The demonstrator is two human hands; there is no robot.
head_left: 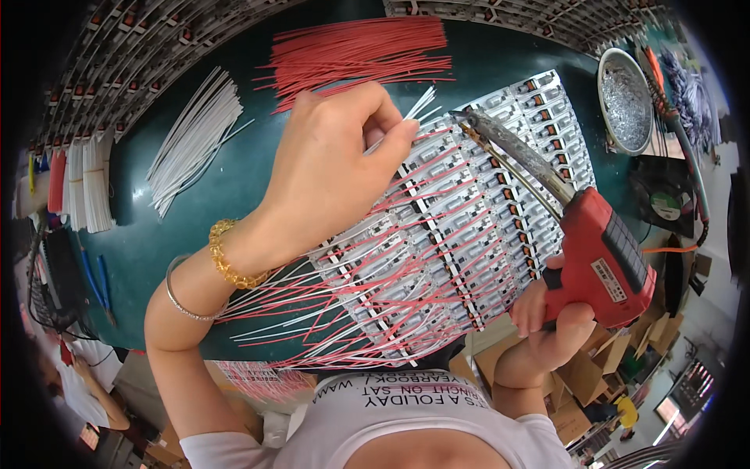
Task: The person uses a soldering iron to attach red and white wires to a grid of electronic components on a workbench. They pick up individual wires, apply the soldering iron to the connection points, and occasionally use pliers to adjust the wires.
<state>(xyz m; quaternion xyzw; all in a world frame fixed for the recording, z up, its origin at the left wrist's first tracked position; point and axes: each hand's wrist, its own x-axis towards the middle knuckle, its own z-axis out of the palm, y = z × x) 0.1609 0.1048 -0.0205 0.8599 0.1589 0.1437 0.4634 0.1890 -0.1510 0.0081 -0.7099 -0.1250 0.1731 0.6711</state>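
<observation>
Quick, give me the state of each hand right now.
Left hand: closed, pinching thin white wires over the panel of circuit boards.
Right hand: closed around the grip of the red soldering gun.

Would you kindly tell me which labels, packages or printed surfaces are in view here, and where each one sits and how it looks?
Label on the soldering gun: a small pale rectangle on the red body, held in the right hand.
Round sticker on the dark fan: green and white, at the right edge of the table.
Cardboard boxes: brown, open, on the floor at lower right.
Printed shirt: white with dark lettering, bottom centre.
</observation>
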